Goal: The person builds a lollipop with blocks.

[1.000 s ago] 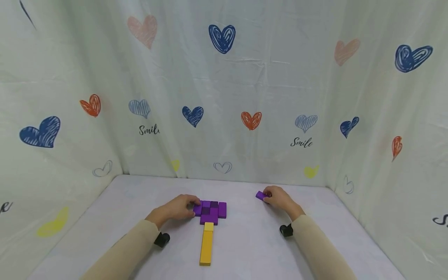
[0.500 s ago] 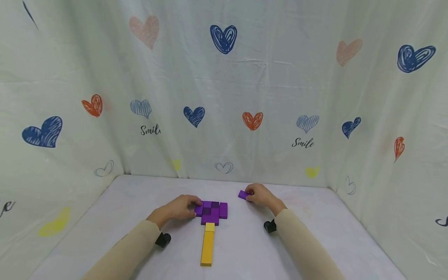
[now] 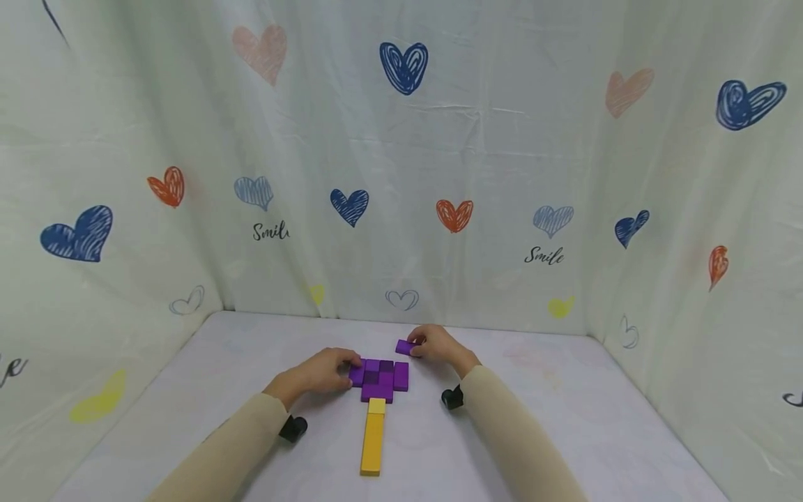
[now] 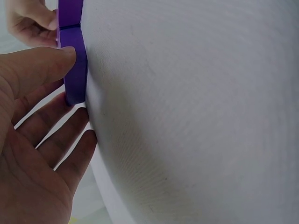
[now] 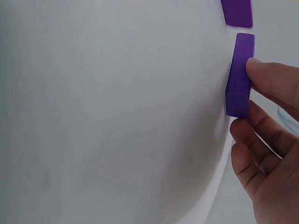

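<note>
Purple blocks [image 3: 385, 390] lie together on the table, some of their square faces darker. The thumb and fingers of my left hand [image 3: 320, 371] pinch the leftmost purple block [image 3: 355, 377]. Its thumb crosses the block's face [image 4: 75, 84] in the left wrist view, while the other fingers spread below. Just behind the group, my right hand [image 3: 436, 344] pinches a separate purple block [image 3: 403, 346] between thumb and fingertips. In the right wrist view a small gap parts this block [image 5: 239, 77] from another purple block [image 5: 238, 11].
A small yellow block [image 3: 376, 406] and a long yellow block [image 3: 371, 445] run in line from the purple group toward me. The white table [image 3: 282, 331] is bounded behind and at the sides by a curtain [image 3: 489, 279] printed with hearts.
My right hand has carried its purple block leftward across the back of the table to just behind the group. The left hand stays on the leftmost block.
</note>
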Tool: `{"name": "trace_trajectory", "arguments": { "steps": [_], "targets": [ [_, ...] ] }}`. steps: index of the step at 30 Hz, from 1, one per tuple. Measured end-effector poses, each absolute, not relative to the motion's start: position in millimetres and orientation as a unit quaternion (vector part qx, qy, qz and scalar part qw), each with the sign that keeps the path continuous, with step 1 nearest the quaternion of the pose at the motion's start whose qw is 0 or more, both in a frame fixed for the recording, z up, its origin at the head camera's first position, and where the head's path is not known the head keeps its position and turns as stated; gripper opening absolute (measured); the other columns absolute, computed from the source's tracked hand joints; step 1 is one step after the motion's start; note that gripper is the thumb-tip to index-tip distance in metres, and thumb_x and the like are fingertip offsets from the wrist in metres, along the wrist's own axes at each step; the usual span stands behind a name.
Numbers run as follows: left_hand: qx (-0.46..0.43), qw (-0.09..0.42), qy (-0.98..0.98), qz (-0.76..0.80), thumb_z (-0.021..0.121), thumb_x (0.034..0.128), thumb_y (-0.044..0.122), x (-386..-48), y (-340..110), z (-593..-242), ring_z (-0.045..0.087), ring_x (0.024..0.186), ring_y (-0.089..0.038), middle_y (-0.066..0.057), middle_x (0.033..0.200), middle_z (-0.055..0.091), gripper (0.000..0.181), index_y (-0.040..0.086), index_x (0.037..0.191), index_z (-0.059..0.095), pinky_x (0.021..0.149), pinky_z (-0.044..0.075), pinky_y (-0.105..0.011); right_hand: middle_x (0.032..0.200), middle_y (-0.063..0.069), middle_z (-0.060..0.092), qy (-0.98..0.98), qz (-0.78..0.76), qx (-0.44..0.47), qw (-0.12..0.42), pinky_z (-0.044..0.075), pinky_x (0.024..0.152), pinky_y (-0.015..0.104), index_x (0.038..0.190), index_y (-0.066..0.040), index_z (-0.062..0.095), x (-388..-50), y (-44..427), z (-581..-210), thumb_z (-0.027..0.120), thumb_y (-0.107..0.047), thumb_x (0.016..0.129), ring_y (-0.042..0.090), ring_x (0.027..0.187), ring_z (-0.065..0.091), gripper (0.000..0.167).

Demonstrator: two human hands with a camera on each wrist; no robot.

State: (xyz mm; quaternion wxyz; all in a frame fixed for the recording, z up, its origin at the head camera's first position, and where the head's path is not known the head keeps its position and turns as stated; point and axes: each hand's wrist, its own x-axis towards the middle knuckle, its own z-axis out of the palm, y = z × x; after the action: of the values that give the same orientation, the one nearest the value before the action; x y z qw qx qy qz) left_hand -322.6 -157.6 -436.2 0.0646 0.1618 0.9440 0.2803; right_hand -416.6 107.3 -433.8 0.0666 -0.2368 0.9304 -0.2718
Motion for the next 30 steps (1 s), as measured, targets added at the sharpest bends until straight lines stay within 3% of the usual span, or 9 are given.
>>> {"name": "trace_trajectory", "arguments": {
  "steps": [14,30],
  "targets": [
    [0.167,0.065,0.943,0.280,0.073,0.0834,0.013,-324.9,-158.1,-436.3,0.051,0.119,-0.027,-0.005,0.126,0.059,0.032,0.017,0.114,0.066,0.105,0.038,-0.049,0.099,-0.001,0.064,0.916,-0.280,-0.268,0.101,0.051,0.082,0.032,0.112,-0.012,0.068,-409.3,63.0,-428.3,0.065,-0.015,0.091,0.015,0.087,0.057,0.021],
    [0.179,0.057,0.943,0.274,0.074,0.0816,0.010,-323.8,-158.7,-434.6,0.052,0.118,-0.027,-0.007,0.124,0.061,0.032,0.014,0.113,0.066,0.105,0.038,-0.048,0.099,-0.003,0.066,0.912,-0.270,-0.291,0.107,0.050,0.083,0.031,0.109,-0.017,0.071,-406.9,56.1,-432.7,0.065,-0.017,0.091,0.012,0.090,0.058,0.018]
  ]
}}
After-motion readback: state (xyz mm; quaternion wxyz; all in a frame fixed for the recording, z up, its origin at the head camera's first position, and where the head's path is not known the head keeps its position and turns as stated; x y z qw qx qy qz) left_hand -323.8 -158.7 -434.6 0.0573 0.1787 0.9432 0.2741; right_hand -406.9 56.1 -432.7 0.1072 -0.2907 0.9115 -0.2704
